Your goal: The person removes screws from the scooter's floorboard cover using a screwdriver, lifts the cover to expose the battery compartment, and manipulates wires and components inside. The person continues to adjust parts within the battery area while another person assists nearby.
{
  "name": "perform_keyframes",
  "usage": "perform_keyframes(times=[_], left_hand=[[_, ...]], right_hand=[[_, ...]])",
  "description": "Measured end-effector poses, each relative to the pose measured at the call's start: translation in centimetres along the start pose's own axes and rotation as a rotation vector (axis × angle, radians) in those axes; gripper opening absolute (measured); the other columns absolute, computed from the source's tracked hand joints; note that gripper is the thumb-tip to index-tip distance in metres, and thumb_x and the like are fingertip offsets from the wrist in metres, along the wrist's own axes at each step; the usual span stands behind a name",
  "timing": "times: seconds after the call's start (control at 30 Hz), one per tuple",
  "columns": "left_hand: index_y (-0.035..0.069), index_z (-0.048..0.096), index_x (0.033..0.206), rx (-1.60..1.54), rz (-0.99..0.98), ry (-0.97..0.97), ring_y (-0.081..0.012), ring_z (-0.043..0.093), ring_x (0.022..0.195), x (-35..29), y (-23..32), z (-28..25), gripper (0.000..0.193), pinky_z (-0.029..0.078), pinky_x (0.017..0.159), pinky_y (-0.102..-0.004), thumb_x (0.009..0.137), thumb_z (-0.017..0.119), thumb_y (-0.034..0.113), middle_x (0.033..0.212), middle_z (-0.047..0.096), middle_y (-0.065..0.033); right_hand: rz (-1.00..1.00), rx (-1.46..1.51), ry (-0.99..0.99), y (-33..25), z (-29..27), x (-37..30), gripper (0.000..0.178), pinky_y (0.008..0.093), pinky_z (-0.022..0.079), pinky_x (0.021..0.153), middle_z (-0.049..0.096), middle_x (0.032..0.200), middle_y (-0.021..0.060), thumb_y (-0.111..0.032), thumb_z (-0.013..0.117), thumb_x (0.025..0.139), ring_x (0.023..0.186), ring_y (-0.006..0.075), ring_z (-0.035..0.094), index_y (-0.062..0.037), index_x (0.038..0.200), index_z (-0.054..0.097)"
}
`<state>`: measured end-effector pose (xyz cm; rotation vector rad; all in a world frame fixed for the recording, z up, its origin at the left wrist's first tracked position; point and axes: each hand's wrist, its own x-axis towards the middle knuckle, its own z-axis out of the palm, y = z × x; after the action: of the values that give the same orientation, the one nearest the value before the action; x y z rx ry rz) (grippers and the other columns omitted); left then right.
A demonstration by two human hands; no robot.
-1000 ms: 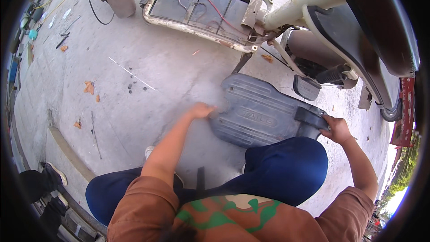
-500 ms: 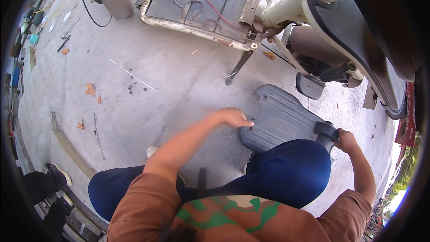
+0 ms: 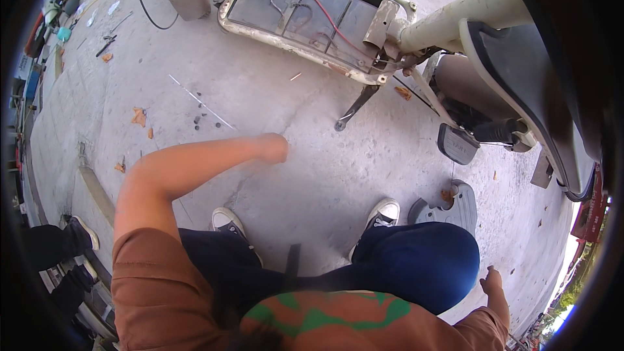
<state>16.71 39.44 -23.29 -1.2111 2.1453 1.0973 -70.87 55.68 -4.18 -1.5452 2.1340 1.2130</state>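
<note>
My left hand (image 3: 273,148) is stretched out over the concrete in front of me, smeared by motion, so its fingers cannot be made out. Low at the right, my right hand (image 3: 493,281) is beside my knee with its fingers apart and nothing visible in them. The grey plastic footboard panel (image 3: 464,207) lies on the ground past my right knee, which hides much of it. Ahead stands an electric scooter with an uncovered battery tray (image 3: 260,5), where dark batteries and a red wire (image 3: 331,16) show. Neither hand touches the scooter or the panel.
The scooter's kickstand (image 3: 357,107) and a black foot pedal (image 3: 458,143) stick out toward me. A thin white rod (image 3: 201,101) and several small dark pieces lie on the floor, with dry leaves (image 3: 138,117) nearby. Another person's shoe (image 3: 86,232) is at the left.
Both hands have let go of the footboard panel, which now lies lower at the right, behind my knee. My left hand has swung left and forward; my right hand has dropped back.
</note>
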Motion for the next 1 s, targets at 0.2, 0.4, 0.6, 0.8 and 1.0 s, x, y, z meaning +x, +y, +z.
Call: perform_keyframes(times=[0.2,0.4,0.6,0.8,1.0], left_hand=[[0.007,0.075,0.091,0.043,-0.417,0.400,-0.0341,0.069,0.092,-10.4,-11.1,2.4,0.017,0.055,0.083,-0.0449,0.075,0.068,0.008,0.092,0.073,-0.0139],[0.006,0.073,0.085,-0.094,-0.601,0.529,-0.0364,0.067,0.094,-11.8,-14.6,3.9,0.013,0.055,0.083,-0.0451,0.074,0.076,0.011,0.092,0.070,-0.0180],[0.002,0.065,0.097,-0.055,-0.696,0.669,-0.0397,0.065,0.098,-12.2,-19.2,8.7,0.014,0.054,0.083,-0.0507,0.085,0.064,0.008,0.111,0.065,-0.0212],[0.004,0.063,0.094,-0.061,-0.717,0.915,-0.0406,0.063,0.095,-12.7,-18.2,6.6,0.010,0.054,0.078,-0.0495,0.086,0.068,0.007,0.108,0.059,-0.0189],[0.005,0.063,0.092,-0.173,-0.416,1.010,-0.0385,0.064,0.084,-11.0,-11.7,2.6,0.008,0.053,0.073,-0.0481,0.090,0.065,0.013,0.096,0.059,-0.0161]], right_hand=[[-0.745,0.395,0.072,-24.1,-14.1,2.1,0.027,0.0408,0.053,0.091,0.070,0.109,0.0181,-0.014,0.066,0.088,0.102,0.0376,0.067,-0.0044,0.114,0.067],[-1.283,0.422,0.470,-47.2,-32.2,-3.2,0.015,0.0397,0.055,0.080,0.069,0.098,0.0161,-0.006,0.069,0.087,0.089,0.0352,0.068,-0.0020,0.102,0.069],[-1.131,0.383,0.728,-57.4,-38.9,-1.0,0.020,0.0413,0.054,0.083,0.068,0.100,0.0182,-0.012,0.068,0.089,0.093,0.0351,0.067,0.0007,0.104,0.069],[-0.948,0.308,0.730,-59.2,-39.1,-0.9,0.024,0.0435,0.052,0.086,0.065,0.105,0.0185,-0.018,0.068,0.090,0.097,0.0351,0.064,-0.0002,0.106,0.068],[-0.977,0.340,0.792,-59.1,-39.2,-0.1,0.025,0.0436,0.052,0.085,0.063,0.104,0.0183,-0.018,0.068,0.090,0.096,0.0354,0.064,-0.0012,0.108,0.069]])
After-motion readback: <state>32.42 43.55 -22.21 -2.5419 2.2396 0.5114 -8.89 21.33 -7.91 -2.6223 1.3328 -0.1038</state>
